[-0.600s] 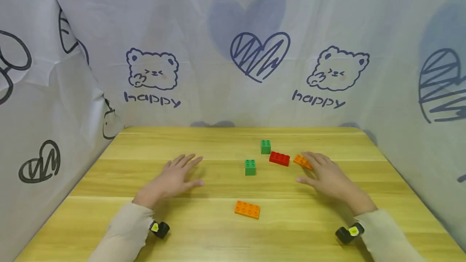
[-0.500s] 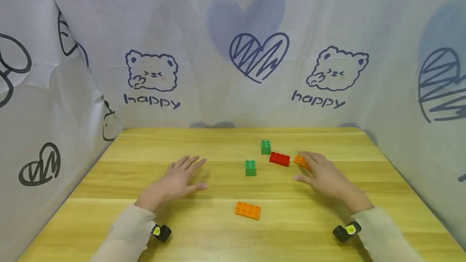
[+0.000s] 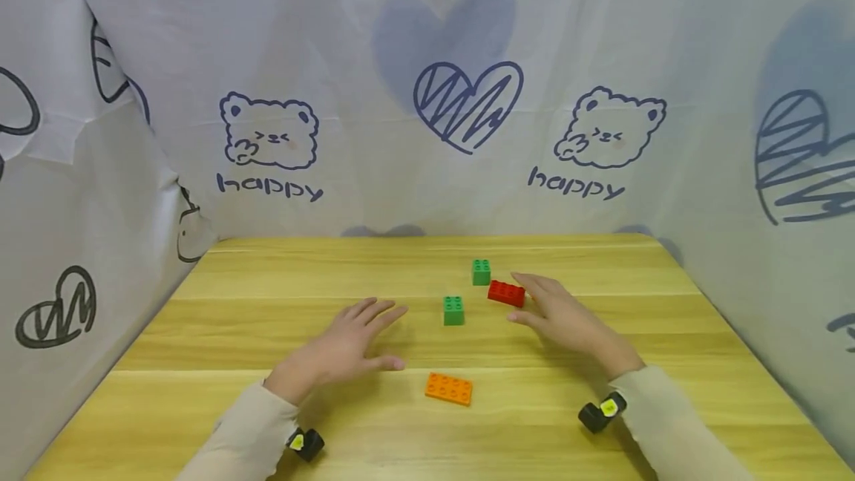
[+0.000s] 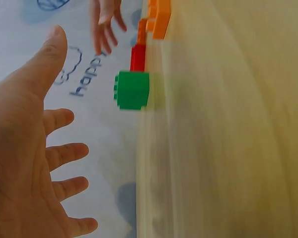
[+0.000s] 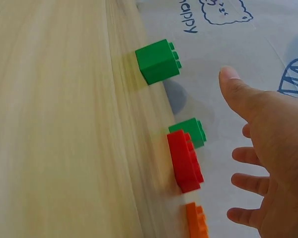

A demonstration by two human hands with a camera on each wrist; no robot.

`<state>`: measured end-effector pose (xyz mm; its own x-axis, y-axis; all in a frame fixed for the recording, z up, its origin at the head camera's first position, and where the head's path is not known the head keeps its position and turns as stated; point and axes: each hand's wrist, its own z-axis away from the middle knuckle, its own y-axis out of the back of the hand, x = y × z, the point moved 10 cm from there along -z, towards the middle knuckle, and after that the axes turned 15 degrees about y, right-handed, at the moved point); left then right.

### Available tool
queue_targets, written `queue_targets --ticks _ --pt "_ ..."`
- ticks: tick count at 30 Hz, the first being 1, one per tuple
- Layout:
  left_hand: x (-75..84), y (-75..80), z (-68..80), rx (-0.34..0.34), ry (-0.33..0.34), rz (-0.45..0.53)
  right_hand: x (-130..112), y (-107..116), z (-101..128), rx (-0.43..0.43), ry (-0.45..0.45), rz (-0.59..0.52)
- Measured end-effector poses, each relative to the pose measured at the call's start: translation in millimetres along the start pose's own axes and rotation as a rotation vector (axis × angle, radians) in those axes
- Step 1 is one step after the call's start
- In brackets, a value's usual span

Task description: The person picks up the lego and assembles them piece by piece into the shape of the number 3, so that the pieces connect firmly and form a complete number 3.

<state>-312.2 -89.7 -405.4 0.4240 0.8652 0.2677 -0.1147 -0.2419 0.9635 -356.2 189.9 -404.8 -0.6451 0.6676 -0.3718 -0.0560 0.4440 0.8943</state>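
My left hand (image 3: pixel 347 347) hovers over the table's left half, fingers spread, holding nothing. The near orange brick (image 3: pixel 449 389) lies to the right of its thumb. My right hand (image 3: pixel 561 318) is raised beside the red brick (image 3: pixel 506 293), with thumb and fingers apart and nothing between them. Left of the red brick stand two green bricks, a nearer one (image 3: pixel 453 311) and a farther one (image 3: pixel 481 272). A second orange brick (image 5: pixel 196 220) shows in the right wrist view; in the head view the right hand hides nearly all of it.
The wooden table (image 3: pixel 267 266) is backed by a white cloth (image 3: pixel 361 169) with printed bears and hearts. Cloth also hangs at the left and right sides. Each wrist wears a small black camera, one on the left (image 3: pixel 307 444) and one on the right (image 3: pixel 594 416).
Both hands have moved inward: the left to the right and slightly nearer, the right to the left, over the far orange brick toward the red one. The bricks lie as before.
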Motion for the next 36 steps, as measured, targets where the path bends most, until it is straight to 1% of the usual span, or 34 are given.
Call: queue_targets --ticks 7,11,15,22,26,31,36 --pt "24.4 -6.6 -1.4 -0.029 -0.083 -0.023 -9 -11 -12 0.0 0.021 0.009" --pt "35.0 -12.6 -4.6 -0.057 -0.106 -0.026 -15 -14 -18 0.0 0.033 -0.014" --pt "43.5 -20.4 -7.7 -0.089 -0.112 -0.029 -18 -20 -26 -0.008 0.036 -0.024" --pt "61.0 -30.6 -6.2 -0.144 -0.136 -0.037 -24 -31 -38 -0.002 0.058 -0.049" --pt "69.6 -33.5 -5.0 -0.145 -0.164 -0.051 -29 -35 -45 0.003 0.068 -0.051" --pt "76.2 -39.9 -4.2 -0.138 -0.201 -0.074 -35 -41 -52 0.004 0.082 -0.051" --pt "80.2 -44.5 -2.9 -0.137 -0.215 -0.084 -38 -46 -59 0.0 0.092 -0.045"
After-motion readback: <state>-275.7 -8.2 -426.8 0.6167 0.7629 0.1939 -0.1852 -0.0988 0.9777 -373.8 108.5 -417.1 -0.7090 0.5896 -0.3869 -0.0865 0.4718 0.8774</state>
